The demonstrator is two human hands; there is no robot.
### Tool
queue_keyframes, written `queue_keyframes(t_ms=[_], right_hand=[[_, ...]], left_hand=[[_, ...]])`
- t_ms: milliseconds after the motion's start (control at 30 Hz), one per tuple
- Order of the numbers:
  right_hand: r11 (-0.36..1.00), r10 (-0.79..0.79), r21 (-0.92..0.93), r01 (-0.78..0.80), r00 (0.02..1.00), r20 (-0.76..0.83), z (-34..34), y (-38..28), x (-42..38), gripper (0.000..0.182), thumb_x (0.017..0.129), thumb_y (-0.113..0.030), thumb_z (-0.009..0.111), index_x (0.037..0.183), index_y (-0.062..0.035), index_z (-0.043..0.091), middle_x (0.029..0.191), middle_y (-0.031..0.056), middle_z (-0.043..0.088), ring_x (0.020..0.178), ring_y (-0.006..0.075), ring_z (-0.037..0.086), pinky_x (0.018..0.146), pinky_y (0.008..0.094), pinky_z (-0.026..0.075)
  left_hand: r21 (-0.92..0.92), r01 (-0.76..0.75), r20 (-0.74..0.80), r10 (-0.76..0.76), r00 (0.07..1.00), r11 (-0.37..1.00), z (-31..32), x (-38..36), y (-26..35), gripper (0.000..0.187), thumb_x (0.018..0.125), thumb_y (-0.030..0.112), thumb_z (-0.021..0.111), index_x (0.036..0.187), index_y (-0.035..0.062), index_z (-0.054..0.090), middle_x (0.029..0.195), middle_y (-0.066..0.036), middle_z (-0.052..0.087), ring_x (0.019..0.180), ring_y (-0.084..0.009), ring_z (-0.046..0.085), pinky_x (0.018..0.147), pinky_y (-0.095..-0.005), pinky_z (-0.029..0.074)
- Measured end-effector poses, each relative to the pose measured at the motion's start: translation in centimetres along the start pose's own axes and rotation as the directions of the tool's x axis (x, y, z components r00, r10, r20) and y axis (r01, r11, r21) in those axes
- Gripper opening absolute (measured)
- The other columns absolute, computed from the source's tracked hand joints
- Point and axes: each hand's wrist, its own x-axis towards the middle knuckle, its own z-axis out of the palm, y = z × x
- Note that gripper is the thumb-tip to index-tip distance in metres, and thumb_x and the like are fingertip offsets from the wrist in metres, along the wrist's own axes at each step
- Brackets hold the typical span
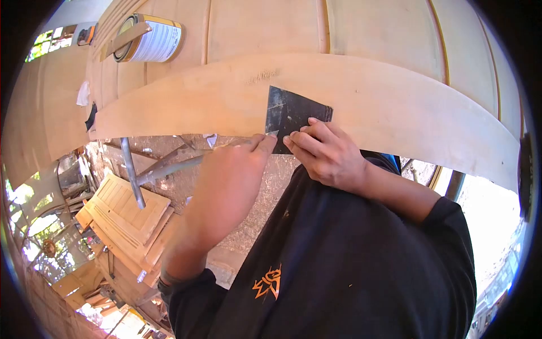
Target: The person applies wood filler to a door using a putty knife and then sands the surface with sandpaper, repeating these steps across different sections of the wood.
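My right hand [327, 152] grips the lower right edge of a dark, scuffed flat plate [296, 113], fingers on its face. The plate is tilted over the near edge of a pale wooden panel [192, 104]. My left hand [237, 175] is closed, its index finger stretched along a small metal blade [274, 134] whose tip rests against the plate's lower left part. The rest of that tool is mostly hidden by the hand. A rough patch of marks shows on the wood just beyond the plate.
A labelled metal can [155, 41] with a flat wooden stick [127, 38] across its top stands on the panel at upper left. Metal legs [132, 172] stand below. Stacked wooden panels [127, 209] lie on the ground at lower left.
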Motion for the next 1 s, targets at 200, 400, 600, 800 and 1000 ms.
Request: queue_keyframes(t_ms=[200, 400, 600, 800, 1000], right_hand=[[0.999, 0.029, 0.017, -0.03, 0.999, 0.017, 0.1, -0.3, -0.1, 0.036, 0.071, -0.011, 0.07, 0.107, -0.003, 0.072, 0.105, 0.0033, 0.058, 0.095, 0.0202, 0.059, 0.095, 0.0374, 0.053], [0.999, 0.051, 0.011, -0.051, 0.999, -0.003, 0.1, -0.5, 0.0, 0.032, 0.072, -0.012, 0.069, 0.103, -0.0027, 0.071, 0.1, 0.0032, 0.056, 0.093, 0.0195, 0.056, 0.085, 0.0334, 0.051], [0.999, 0.037, 0.012, -0.036, 0.995, -0.093, 0.5, -0.1, 0.4, 0.027, 0.073, -0.017, 0.064, 0.095, -0.0014, 0.068, 0.094, 0.003, 0.053, 0.087, 0.0179, 0.052, 0.071, 0.0294, 0.046], [0.999, 0.038, 0.019, -0.036, 0.995, -0.093, 0.3, 0.0, 0.7, 0.026, 0.073, -0.016, 0.064, 0.094, -0.0018, 0.068, 0.093, 0.0026, 0.053, 0.086, 0.0177, 0.052, 0.07, 0.0295, 0.047], [0.999, 0.045, 0.0, -0.045, 0.995, -0.086, 0.4, -0.3, 0.4, 0.025, 0.073, -0.014, 0.067, 0.095, -0.0019, 0.07, 0.093, 0.0024, 0.054, 0.086, 0.0184, 0.054, 0.073, 0.0293, 0.049]], left_hand=[[-0.049, 0.009, -0.072, -0.013, 0.997, 0.999, 0.1, 1.4, 0.1, 0.052, 0.074, -0.011, 0.055, 0.125, 0.0016, 0.062, 0.121, -0.018, 0.067, 0.101, -0.0365, 0.067, 0.086, -0.044, 0.054], [0.055, -0.076, -0.282, 0.088, 0.955, 0.996, 1.6, 3.0, -0.4, 0.035, 0.086, 0.0, 0.055, 0.12, -0.0024, 0.061, 0.109, -0.017, 0.069, 0.095, -0.033, 0.07, 0.08, -0.0415, 0.056], [-0.007, -0.08, -0.245, 0.075, 0.967, 0.997, 1.0, 2.4, 0.2, 0.053, 0.072, -0.011, 0.055, 0.123, 0.0032, 0.064, 0.119, -0.017, 0.068, 0.1, -0.0372, 0.067, 0.085, -0.0443, 0.055], [0.069, -0.148, -0.199, 0.159, 0.967, 0.987, 0.8, 2.6, -0.8, 0.035, 0.087, 0.001, 0.054, 0.121, -0.0007, 0.061, 0.107, -0.017, 0.069, 0.092, -0.0352, 0.07, 0.076, -0.0441, 0.056], [0.034, -0.002, -0.202, 0.009, 0.979, 0.999, -0.4, 4.6, -0.5, 0.054, 0.073, -0.012, 0.055, 0.124, 0.0052, 0.064, 0.12, -0.016, 0.068, 0.101, -0.0361, 0.067, 0.085, -0.0432, 0.055]])
